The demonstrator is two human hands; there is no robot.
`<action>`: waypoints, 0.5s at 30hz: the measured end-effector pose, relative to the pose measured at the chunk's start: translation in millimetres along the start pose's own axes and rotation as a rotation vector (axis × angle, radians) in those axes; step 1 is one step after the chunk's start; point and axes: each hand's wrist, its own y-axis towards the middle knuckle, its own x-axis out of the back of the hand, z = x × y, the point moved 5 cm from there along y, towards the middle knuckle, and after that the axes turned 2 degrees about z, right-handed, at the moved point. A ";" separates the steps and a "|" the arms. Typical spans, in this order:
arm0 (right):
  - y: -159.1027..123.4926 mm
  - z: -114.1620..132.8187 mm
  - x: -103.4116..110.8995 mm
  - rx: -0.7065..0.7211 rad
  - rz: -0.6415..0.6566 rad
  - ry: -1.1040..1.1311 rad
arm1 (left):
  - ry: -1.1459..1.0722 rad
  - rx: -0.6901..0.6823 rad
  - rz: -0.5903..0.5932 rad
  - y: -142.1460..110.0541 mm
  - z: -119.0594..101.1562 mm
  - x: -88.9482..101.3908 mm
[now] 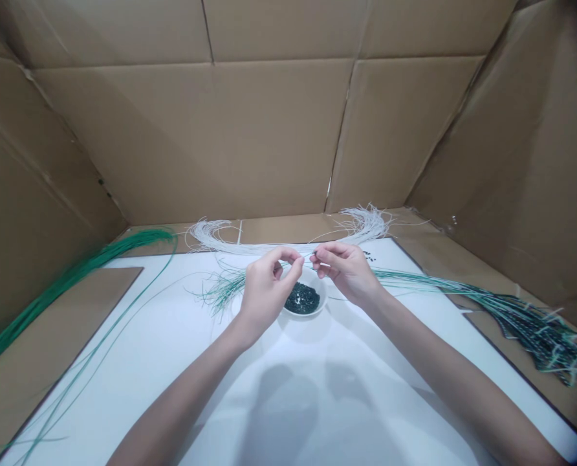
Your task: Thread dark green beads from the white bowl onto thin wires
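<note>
My left hand [268, 285] is closed in a pinch, thumb against index finger. A faint thin string seems to run from its fingertips toward the other hand. Just to the right, my right hand [345, 268] pinches a tiny dark bead [315, 253] between thumb and forefinger. The two sets of fingertips are close together but apart. Below them stands a white bowl [324, 303] holding many small dark green beads [303, 298]. My left hand partly covers the bowl's left side. Loose green string ends [223, 290] fan out behind my left wrist.
A white board [172, 388] covers the surface. White strings [250, 248] lie across the back, and a green string bundle [75, 278] runs along the left. Strands strung with dark beads [535, 330] rest at right. Cardboard walls [269, 142] enclose the back and sides.
</note>
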 end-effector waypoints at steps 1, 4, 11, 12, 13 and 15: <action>-0.1 0.2 -0.2 0.000 -0.001 -0.002 | 0.000 0.002 0.001 0.2 0.1 -0.1; -0.3 1.1 -0.7 0.001 -0.007 -0.007 | -0.007 0.004 0.003 0.3 0.2 0.1; -0.5 1.9 -1.3 -0.005 -0.024 -0.021 | -0.015 -0.001 0.001 -0.5 -0.8 1.0; -0.6 1.9 -1.2 -0.006 -0.026 -0.022 | -0.012 -0.003 -0.001 -0.4 -1.1 1.0; -0.6 1.9 -1.1 -0.007 -0.026 -0.021 | -0.007 -0.005 -0.002 -0.2 -1.4 1.0; -0.5 1.7 -1.0 -0.005 -0.024 -0.017 | 0.004 -0.008 -0.001 0.0 -1.6 0.7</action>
